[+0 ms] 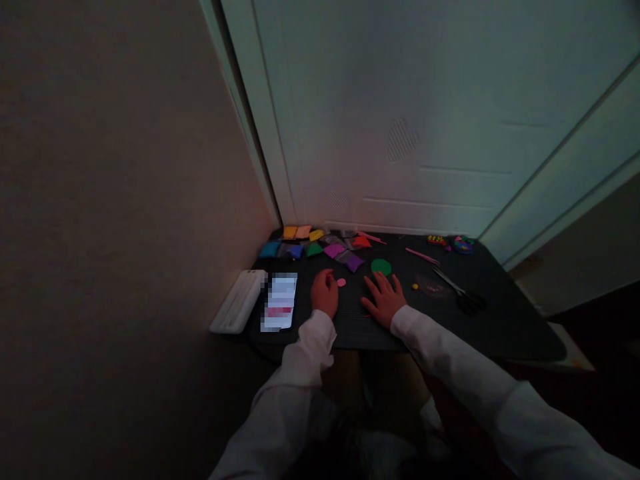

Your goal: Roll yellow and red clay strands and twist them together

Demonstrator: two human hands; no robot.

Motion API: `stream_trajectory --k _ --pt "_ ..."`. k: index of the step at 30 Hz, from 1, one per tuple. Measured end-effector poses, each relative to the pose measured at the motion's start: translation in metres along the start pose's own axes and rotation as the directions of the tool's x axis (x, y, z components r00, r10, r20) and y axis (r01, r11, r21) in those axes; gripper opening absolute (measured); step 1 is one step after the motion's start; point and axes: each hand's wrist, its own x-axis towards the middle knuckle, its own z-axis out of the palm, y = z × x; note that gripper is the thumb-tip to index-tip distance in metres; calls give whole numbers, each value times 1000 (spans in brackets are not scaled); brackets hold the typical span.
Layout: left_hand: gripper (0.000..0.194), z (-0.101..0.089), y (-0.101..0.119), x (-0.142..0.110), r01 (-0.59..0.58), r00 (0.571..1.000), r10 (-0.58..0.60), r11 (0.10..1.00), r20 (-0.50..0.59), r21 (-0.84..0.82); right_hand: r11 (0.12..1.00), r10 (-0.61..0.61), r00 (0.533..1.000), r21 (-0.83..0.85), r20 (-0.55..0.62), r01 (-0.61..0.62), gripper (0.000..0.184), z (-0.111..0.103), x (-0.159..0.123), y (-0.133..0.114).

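Note:
My left hand point(325, 293) rests on the dark table point(500, 320) with its fingers curled in, right beside a small pink clay disc point(341, 283). Whether it grips anything is hidden. My right hand point(384, 297) lies flat with fingers spread, just below a green clay disc point(381, 267). Both arms wear white sleeves. The room is dim.
Several coloured clay packets point(320, 245) lie at the back by the white door. A phone point(280, 301) and a white case point(239, 301) sit at the left. Scissors point(463, 293), a pink stick point(423, 256), a clear bag point(431, 287) and small clay figures point(463, 245) lie to the right.

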Motion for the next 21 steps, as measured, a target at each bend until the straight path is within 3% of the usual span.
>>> stream_trajectory --k 8,14,21 --pt "25 -2 3 -1 -13 1000 13 1000 -14 -23 999 46 997 15 -58 -45 58 -21 -5 -17" --pt "24 -3 6 -1 4 1000 -5 1000 -17 -24 999 -36 999 35 14 36 59 -9 -3 -38" --pt "24 -3 7 -1 14 1000 -15 999 -8 -44 1000 1 1000 11 9 -1 58 2 22 -35"
